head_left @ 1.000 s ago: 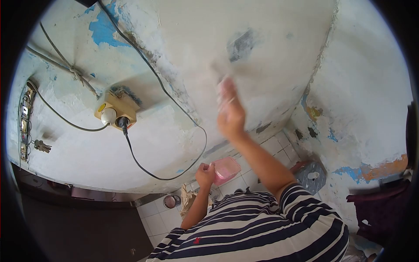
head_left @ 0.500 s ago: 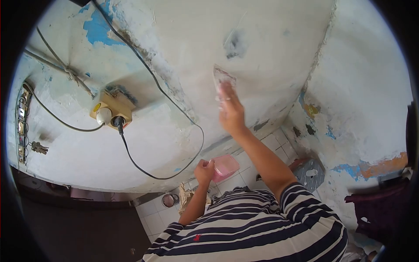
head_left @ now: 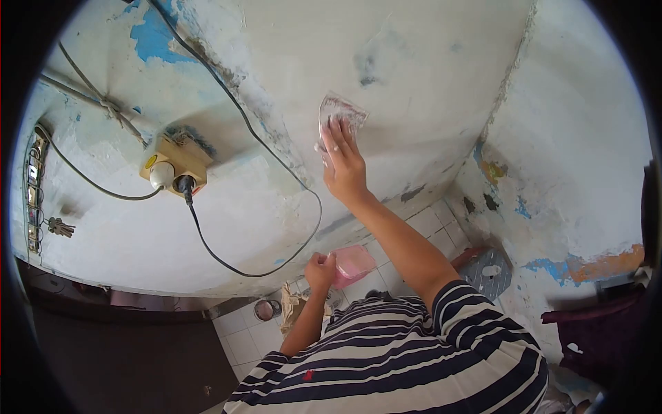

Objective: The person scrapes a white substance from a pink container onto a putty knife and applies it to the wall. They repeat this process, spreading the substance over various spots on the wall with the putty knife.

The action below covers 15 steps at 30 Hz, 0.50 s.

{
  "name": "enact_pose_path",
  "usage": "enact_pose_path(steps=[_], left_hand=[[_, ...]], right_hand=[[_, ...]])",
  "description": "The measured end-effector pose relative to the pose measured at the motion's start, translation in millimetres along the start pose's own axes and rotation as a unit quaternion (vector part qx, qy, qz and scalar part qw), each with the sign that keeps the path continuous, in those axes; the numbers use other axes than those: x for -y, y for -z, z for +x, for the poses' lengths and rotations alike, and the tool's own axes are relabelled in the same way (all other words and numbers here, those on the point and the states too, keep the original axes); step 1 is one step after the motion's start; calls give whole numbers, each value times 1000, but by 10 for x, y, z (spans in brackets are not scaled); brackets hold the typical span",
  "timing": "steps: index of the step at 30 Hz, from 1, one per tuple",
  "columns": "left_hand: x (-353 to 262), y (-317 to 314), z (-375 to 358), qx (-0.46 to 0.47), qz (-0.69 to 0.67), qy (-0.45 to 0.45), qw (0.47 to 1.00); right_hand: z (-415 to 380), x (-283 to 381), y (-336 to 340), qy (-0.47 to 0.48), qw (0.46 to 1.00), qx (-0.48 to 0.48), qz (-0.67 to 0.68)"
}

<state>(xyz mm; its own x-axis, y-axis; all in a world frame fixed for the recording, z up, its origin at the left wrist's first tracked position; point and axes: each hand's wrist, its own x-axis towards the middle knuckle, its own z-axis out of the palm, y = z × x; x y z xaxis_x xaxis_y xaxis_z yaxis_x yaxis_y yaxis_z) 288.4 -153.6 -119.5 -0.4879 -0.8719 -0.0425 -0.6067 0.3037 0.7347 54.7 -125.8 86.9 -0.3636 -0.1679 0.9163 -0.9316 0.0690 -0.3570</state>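
Observation:
My right hand, dusted with white, presses a flat, clear scraper-like sheet with whitish and reddish smears against the patchy wall. Its fingers lie extended over the sheet, with the thumb at the near side. Lower down, my left hand is closed on the edge of a pink translucent container, which has pale material inside. A dark grey patch marks the wall above the sheet.
A yellowish socket box with two plugs hangs at left, its black cable looping near my hands. Keys hang farther left. A grey stool, a round tin and crumpled brown paper are on the tiled floor.
My right hand has moved left with the sheet, which now shows more of its broad face. My left hand and the pink container have barely shifted.

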Motion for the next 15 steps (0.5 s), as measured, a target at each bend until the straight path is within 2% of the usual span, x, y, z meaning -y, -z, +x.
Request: enact_pose_path(steps=[3, 5, 7, 8, 10, 12, 15], left_hand=[[-52, -7, 5, -40, 3, -34, 999], [-34, -4, 16, -40, -7, -37, 998], [21, 21, -12, -37, -12, -33, 999], [31, 24, -8, -37, -13, -26, 999], [55, 59, -36, -36, -12, -19, 999], [32, 89, -12, -37, -12, -6, 999], [16, 65, 43, -51, -4, -5, 999]], right_hand=[[32, -113, 365, -3, 998, -32, 54], [384, -211, 608, -85, 968, -154, 179], [955, -292, 848, -43, 964, -260, 17], [1062, -401, 757, -44, 965, -258, 20], [1132, -552, 569, 52, 990, -129, -37], [663, -544, 57, 53, 988, -102, -99], [-8, -275, -207, 35, 996, -49, -63]])
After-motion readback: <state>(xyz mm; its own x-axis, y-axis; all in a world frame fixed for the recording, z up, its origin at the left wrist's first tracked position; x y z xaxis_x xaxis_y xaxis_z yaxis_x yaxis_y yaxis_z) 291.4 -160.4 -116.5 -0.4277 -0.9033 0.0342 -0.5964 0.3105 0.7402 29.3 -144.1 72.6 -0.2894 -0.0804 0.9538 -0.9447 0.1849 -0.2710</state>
